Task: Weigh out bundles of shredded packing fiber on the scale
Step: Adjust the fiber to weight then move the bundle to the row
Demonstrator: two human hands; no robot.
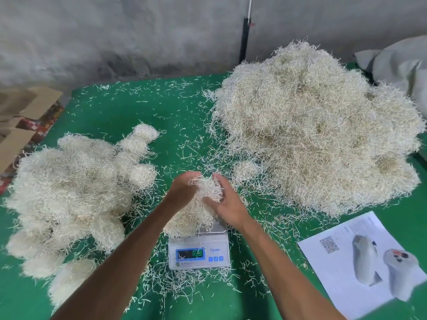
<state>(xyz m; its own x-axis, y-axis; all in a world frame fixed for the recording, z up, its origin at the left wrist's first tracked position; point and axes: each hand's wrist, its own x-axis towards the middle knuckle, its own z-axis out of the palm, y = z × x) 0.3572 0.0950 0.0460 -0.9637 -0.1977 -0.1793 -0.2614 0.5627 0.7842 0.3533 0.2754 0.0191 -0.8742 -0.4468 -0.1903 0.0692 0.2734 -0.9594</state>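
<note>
Cupped together at centre frame: left hand [182, 189] and right hand [227, 207], fingers curled inward round one tuft of fiber [209, 189] pinched between them, lifted just above the bundle on the scale [188, 220]. Facing each other across the tuft, left hand on its left flank, right hand on its right and a little lower in the frame. No clear long axis to tuft or bundle; both roughly round clumps. Directly beneath the hands, toward the bottom of the frame: the bundle heaped on the scale [199, 248], spilling over the pan's left edge, only the pan's right corner showing bare. Lit display at the scale's front reading perhaps 11.9, though too blurred to be sure. For topping up, the move likely straight down; for trimming off, toward the loose stock. Nearer the right hand: the big heap of loose fiber [316, 130] filling the upper right of the frame. Nearer the left hand: the cluster of weighed bundles [74, 195] at the left, well apart from the scale. Green surface [129, 107] underneath everything, strewn with stray shreds. Lower right: a printed sheet [360, 262] lying flat. Far left edge: folded cardboard [20, 112].
</note>
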